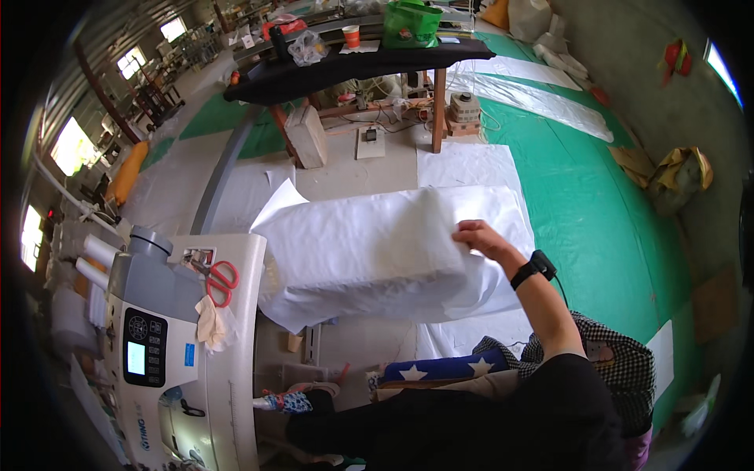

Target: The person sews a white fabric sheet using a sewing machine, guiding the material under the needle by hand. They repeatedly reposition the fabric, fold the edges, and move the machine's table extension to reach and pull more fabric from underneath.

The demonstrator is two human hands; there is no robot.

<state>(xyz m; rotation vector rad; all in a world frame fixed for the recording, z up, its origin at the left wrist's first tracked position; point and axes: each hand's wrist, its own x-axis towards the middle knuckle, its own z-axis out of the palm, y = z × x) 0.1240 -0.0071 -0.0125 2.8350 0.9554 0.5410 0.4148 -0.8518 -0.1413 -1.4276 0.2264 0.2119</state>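
Note:
My right hand (482, 238) reaches out from the lower right, a black band with a small device (534, 268) on its wrist. Its fingers are closed on the right edge of a white fabric sheet (353, 235). Near the hand the sheet is blurred. Beneath it, more white material (499, 206) spreads to the right, and a corner sticks up at the far left. To the left stands a sewing machine (181, 330) with a lit screen; red-handled scissors (220, 284) and a beige scrap (210, 323) lie on it. My left hand is not in view.
A dark-covered table (361, 69) at the back carries a green bag (411, 23) and a paper cup (351, 35). Green sheeting (597, 204) covers the floor at right. A star-patterned blue cushion (444, 370) and checked cloth (620, 365) are near my body.

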